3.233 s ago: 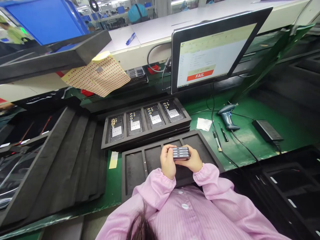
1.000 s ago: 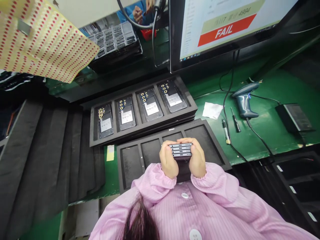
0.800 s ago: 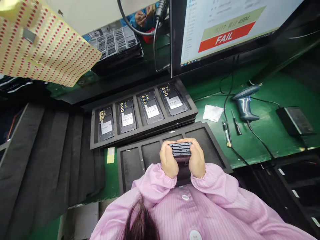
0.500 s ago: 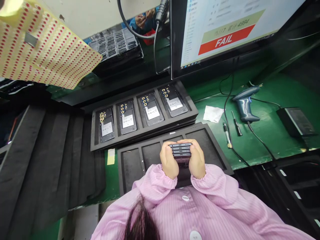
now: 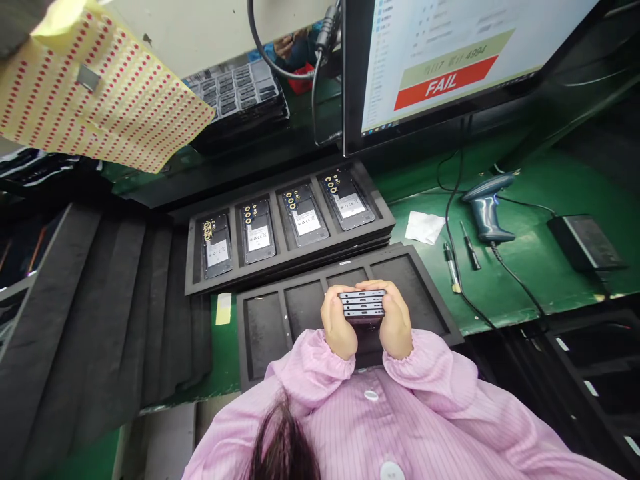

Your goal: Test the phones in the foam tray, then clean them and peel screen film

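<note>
A stack of several phones [image 5: 363, 304] sits between my two hands, their bottom edges with ports turned towards me. My left hand [image 5: 338, 324] is wrapped round the stack's left side, and my right hand [image 5: 395, 321] closes on its right side. Fingertips of both hands curl over the far edge. Below the stack lies a black foam tray [image 5: 304, 305] with rectangular pockets. Behind it, a second foam tray [image 5: 234, 272] on a pile holds several phones with open backs [image 5: 305, 219], showing gold camera rings and white labels.
A monitor [image 5: 450, 87] reads FAIL. On the green bench at right are a white cloth [image 5: 424, 227], a brush [image 5: 452, 268], a screwdriver [image 5: 471, 245], a barcode scanner [image 5: 489, 210] and a black box [image 5: 586, 241] with cables. Stacked black foam [image 5: 100, 293] stands at left; a sticker sheet [image 5: 115, 100] hangs above.
My view has shifted slightly, moving the surroundings a little across the picture. Both hands keep their hold on the phone stack, which appears tilted slightly differently.
</note>
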Available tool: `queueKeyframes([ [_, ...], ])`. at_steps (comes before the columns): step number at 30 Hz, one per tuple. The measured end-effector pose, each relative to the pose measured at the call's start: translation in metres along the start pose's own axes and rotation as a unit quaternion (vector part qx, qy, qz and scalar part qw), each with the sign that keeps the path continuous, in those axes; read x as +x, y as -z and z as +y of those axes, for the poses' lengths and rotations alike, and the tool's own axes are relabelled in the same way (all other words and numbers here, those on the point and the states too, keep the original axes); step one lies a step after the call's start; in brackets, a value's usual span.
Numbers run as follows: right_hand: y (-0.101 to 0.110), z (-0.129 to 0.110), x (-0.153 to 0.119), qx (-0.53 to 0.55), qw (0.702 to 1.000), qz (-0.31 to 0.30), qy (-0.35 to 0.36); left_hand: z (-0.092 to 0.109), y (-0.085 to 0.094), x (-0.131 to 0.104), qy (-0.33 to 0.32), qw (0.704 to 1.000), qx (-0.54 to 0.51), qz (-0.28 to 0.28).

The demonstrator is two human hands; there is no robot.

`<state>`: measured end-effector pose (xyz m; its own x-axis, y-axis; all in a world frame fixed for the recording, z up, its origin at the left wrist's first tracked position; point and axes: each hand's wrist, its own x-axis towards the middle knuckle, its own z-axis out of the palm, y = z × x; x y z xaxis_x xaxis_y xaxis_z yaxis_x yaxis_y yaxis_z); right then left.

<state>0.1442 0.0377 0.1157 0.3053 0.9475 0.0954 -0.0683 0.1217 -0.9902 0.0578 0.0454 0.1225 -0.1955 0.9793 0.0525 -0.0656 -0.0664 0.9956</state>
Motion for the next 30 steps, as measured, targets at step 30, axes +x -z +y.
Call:
queueKeyframes([
  [30, 0.01, -0.024, -0.035, -0.076, 0.987, 0.017, 0.14, 0.001, 0.014, -0.033, -0.049, 0.997, -0.05, -0.035],
])
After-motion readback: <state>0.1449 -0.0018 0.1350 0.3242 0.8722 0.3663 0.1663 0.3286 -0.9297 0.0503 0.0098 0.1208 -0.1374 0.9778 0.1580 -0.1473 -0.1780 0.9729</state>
